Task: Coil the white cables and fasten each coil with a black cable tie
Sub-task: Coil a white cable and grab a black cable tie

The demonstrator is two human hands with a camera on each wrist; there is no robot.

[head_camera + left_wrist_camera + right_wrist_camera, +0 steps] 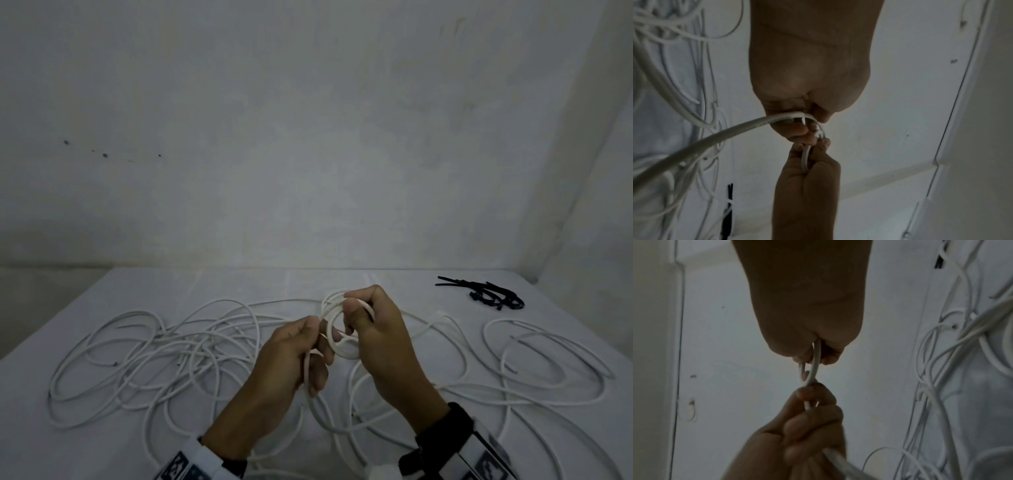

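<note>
**Above the white surface: two hands forming a small coil of white cable**

Above the middle of the surface (239,284), both hands meet over a spread of loose white cables (154,353). The right hand (380,329) has its fingers (356,298) curled round a small coil (337,334) of a few turns of white cable, thumb pressed on the near side of the loop, so the coil stands raised off the surface. The left hand (291,356), just beside it and touching the coil's left edge, pinches the running strand (307,366) between thumb and curled fingers; the strand drops from that hand to the tangle below. The left wrist view shows the strand arcing from the left hand (807,81) into the grip of the right hand (807,178). The right wrist view shows the loop emerging from the right hand (807,313) and entering the left hand (807,426).

A bundle of black cable ties (486,294) lies at the far right of the surface, well apart from the hands and untouched. More cable loops lie to the right (548,363). A pale wall (308,137) rises behind the surface.
</note>
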